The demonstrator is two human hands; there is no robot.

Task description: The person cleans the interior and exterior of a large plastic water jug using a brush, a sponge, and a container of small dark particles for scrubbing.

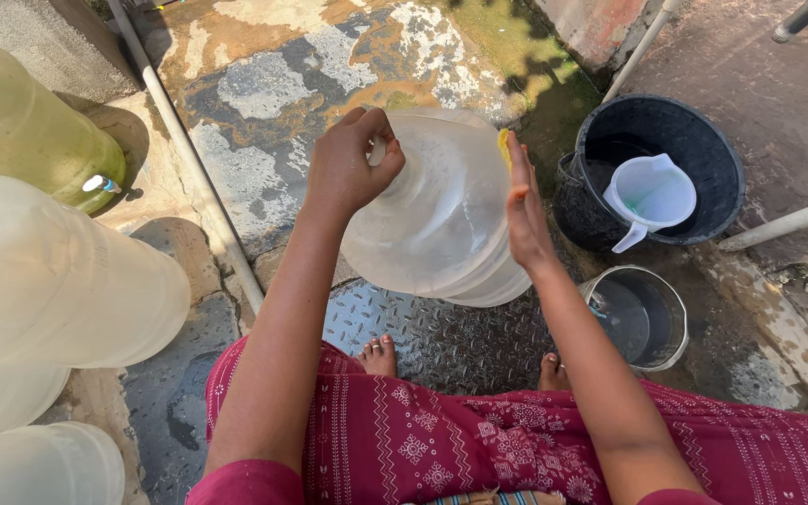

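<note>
Left hand point(353, 168) is curled shut around the neck of a large translucent plastic water jug point(441, 220), which lies tilted on its side with the neck pointing away from the person; the grip looks meant to steady the jug and keep it from rolling. Right hand point(523, 201) is flat and open-fingered against the jug's right flank, pressing a small yellow sponge point(503, 145) to the plastic, of which only an edge shows past the fingertips. The jug rests on a ribbed metal tread plate point(441, 341) just ahead of the person's bare feet, near the plate's far edge, where cracked, stained concrete ground point(273, 84) begins.

Inside the jug nothing can be made out. To the right, on the concrete, stands a round black plastic tub point(600, 201) with a white plastic pitcher point(652, 196) sitting in it; the pitcher looks empty apart from a greenish tint inside. Nearer the person, just beside the plate's right edge, a small shiny metal bucket point(642, 318) holds clear water. Along the left edge stand more pale translucent jugs point(49, 281), close together.
</note>
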